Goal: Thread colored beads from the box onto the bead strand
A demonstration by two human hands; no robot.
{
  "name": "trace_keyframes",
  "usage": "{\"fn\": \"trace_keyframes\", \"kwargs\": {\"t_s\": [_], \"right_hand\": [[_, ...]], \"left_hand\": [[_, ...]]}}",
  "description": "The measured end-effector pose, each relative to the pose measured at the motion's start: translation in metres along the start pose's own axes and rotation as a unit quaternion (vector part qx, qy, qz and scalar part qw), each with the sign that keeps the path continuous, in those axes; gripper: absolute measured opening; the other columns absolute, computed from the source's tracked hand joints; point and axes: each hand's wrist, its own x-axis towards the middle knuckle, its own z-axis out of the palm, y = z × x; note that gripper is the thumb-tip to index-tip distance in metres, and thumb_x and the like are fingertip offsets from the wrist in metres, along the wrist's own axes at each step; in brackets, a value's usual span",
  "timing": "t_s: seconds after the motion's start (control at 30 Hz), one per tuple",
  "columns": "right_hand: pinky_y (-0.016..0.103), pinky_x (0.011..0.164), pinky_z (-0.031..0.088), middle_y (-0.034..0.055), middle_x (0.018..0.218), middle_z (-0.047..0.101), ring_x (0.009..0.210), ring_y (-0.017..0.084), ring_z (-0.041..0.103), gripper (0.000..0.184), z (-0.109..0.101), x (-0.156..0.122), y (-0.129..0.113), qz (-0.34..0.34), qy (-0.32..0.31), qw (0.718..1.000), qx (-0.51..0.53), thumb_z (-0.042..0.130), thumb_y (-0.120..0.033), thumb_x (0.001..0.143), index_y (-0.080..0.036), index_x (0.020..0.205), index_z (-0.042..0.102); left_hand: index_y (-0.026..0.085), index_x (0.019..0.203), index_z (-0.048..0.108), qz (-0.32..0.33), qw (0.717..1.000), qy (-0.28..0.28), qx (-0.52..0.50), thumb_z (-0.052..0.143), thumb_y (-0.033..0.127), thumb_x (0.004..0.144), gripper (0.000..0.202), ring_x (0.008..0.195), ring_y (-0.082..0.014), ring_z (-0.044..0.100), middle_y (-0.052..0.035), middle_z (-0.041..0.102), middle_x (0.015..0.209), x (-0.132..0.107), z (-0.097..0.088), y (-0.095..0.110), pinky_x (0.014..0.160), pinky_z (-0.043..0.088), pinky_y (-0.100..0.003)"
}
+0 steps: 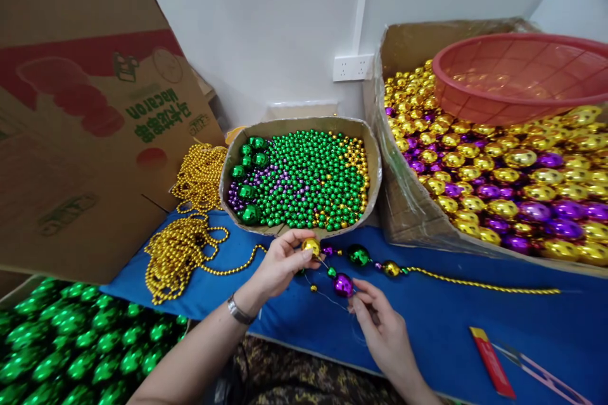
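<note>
My left hand [284, 261], with a metal watch at the wrist, pinches a large gold bead [311, 247] between thumb and fingers. Lower right of it, my right hand [380, 323] has its fingers closed at the edge of a large purple bead [342, 285]; whether they grip the bead or the thin thread beside it is hard to tell. A small green bead [331, 272] sits against the purple one. Clear thread [327, 296] loops below, carrying a small gold bead [313, 288]. Behind, a strung row with a big green bead [358, 255] runs right into a gold bead strand [479, 281].
A cardboard tray [304, 234] of small green, purple and gold beads stands behind my hands. Gold bead strands [175, 256] are heaped left. At right are a large box [403, 215] with a red basket [503, 101], a red packet [493, 361] and tweezers [541, 370]. Green beads [85, 342] fill the lower left.
</note>
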Motion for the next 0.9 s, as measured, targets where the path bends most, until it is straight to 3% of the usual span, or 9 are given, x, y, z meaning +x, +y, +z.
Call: {"fn": "trace_keyframes", "kwargs": {"t_s": [0.33, 0.47, 0.57, 0.67, 0.73, 0.77, 0.87, 0.9], "right_hand": [[0.021, 0.068, 0.055, 0.0036, 0.086, 0.070, 0.075, 0.016, 0.070, 0.035, 0.003, -0.001, 0.003, 0.017, -0.009, 1.000, 0.017, 0.050, -0.041, 0.092, -0.021, 0.120, 0.055], [0.025, 0.069, 0.057, 0.0050, 0.086, 0.070, 0.074, 0.017, 0.070, 0.038, 0.006, 0.004, 0.000, 0.034, -0.018, 0.996, 0.083, 0.051, -0.044, 0.091, -0.020, 0.120, 0.054], [0.027, 0.068, 0.057, 0.0046, 0.081, 0.069, 0.071, 0.017, 0.069, 0.041, 0.007, 0.008, 0.000, 0.041, -0.028, 0.988, 0.147, 0.053, -0.046, 0.090, -0.019, 0.120, 0.052], [0.027, 0.067, 0.055, 0.0026, 0.075, 0.066, 0.070, 0.017, 0.067, 0.040, 0.006, 0.009, 0.001, 0.050, -0.023, 0.980, 0.190, 0.054, -0.045, 0.090, -0.020, 0.120, 0.051], [0.026, 0.068, 0.054, 0.0017, 0.075, 0.065, 0.069, 0.016, 0.066, 0.039, 0.005, 0.009, 0.004, 0.060, -0.015, 0.975, 0.213, 0.055, -0.044, 0.090, -0.021, 0.120, 0.051], [0.026, 0.068, 0.054, 0.0014, 0.076, 0.065, 0.069, 0.016, 0.066, 0.038, 0.005, 0.008, 0.005, 0.066, -0.012, 0.972, 0.224, 0.056, -0.044, 0.089, -0.021, 0.120, 0.051], [0.026, 0.068, 0.053, 0.0013, 0.077, 0.065, 0.069, 0.016, 0.065, 0.038, 0.004, 0.006, 0.009, 0.077, -0.010, 0.966, 0.245, 0.058, -0.043, 0.089, -0.023, 0.119, 0.052], [0.026, 0.067, 0.053, 0.0014, 0.077, 0.065, 0.069, 0.016, 0.065, 0.038, 0.003, 0.006, 0.010, 0.077, -0.012, 0.966, 0.247, 0.058, -0.043, 0.088, -0.023, 0.119, 0.052]], "left_hand": [[0.019, 0.105, 0.065, 0.000, 0.999, -0.022, 0.027, 0.077, 0.024, 0.072, 0.036, 0.085, -0.0183, 0.066, -0.0077, 0.065, 0.107, 0.000, 0.001, -0.005, 0.073, 0.056, -0.031], [0.018, 0.111, 0.066, -0.001, 0.996, -0.050, 0.076, 0.077, 0.025, 0.073, 0.041, 0.088, -0.0170, 0.064, -0.0080, 0.068, 0.101, -0.003, 0.001, -0.006, 0.078, 0.052, -0.027], [0.019, 0.118, 0.064, 0.020, 0.992, -0.066, 0.108, 0.072, 0.032, 0.078, 0.043, 0.100, -0.0209, 0.062, -0.0108, 0.065, 0.115, 0.000, -0.002, 0.002, 0.082, 0.051, -0.029], [0.019, 0.117, 0.063, 0.078, 0.981, -0.013, 0.177, 0.061, 0.039, 0.085, 0.038, 0.102, -0.0228, 0.062, -0.0115, 0.064, 0.120, 0.016, -0.013, 0.016, 0.081, 0.053, -0.031], [0.016, 0.111, 0.064, 0.119, 0.947, 0.043, 0.295, 0.059, 0.039, 0.086, 0.035, 0.094, -0.0209, 0.065, -0.0104, 0.067, 0.110, 0.037, -0.024, 0.025, 0.076, 0.053, -0.030], [0.015, 0.109, 0.064, 0.134, 0.913, 0.064, 0.380, 0.058, 0.037, 0.086, 0.032, 0.090, -0.0195, 0.065, -0.0094, 0.069, 0.104, 0.049, -0.029, 0.030, 0.075, 0.053, -0.029], [0.015, 0.106, 0.064, 0.129, 0.765, 0.097, 0.623, 0.052, 0.028, 0.089, 0.024, 0.087, -0.0171, 0.066, -0.0065, 0.071, 0.098, 0.090, -0.043, 0.039, 0.077, 0.051, -0.026], [0.015, 0.104, 0.064, 0.122, 0.729, 0.105, 0.665, 0.052, 0.024, 0.089, 0.022, 0.088, -0.0178, 0.066, -0.0065, 0.071, 0.097, 0.103, -0.046, 0.040, 0.079, 0.051, -0.027]]}}
